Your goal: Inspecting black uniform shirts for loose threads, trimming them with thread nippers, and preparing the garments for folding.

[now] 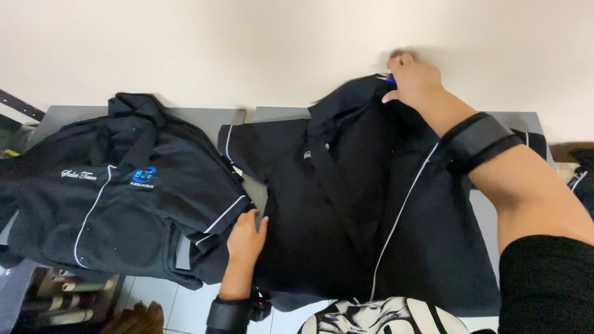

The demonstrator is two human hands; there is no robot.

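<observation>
Plainly, what worries me most is the black shirt [365, 204] sliding: it lies spread over the right-hand grey table [278, 114], with its hem hanging past the near edge, and if I tug the collar too hard from the far edge the whole garment could slip toward me or bunch under my palm. My right hand [413, 79] is at the far edge, against the wall, with the fingers closed in a narrow pinch on the collar of the shirt, thumb underneath; a small blue bit shows just beside the thumb, possibly a tag or a hanger tip, though the blur there keeps me from being sure. My left hand [246, 236] rests flat near the near-left corner of that table, fingers spread moderately and relaxed, pressing the shirt's left side panel and holding nothing; its little-finger side is touching or just beside the sleeve of the second black shirt [117, 198], which is piled on the left table [65, 115] and droops over its near edge. That overlap is the other risk: dragging my left hand could catch the neighbouring sleeve with its white piping and pull that loose pile off onto the tiled floor [185, 306]. A wrist strap [479, 139] rides on my right forearm.
</observation>
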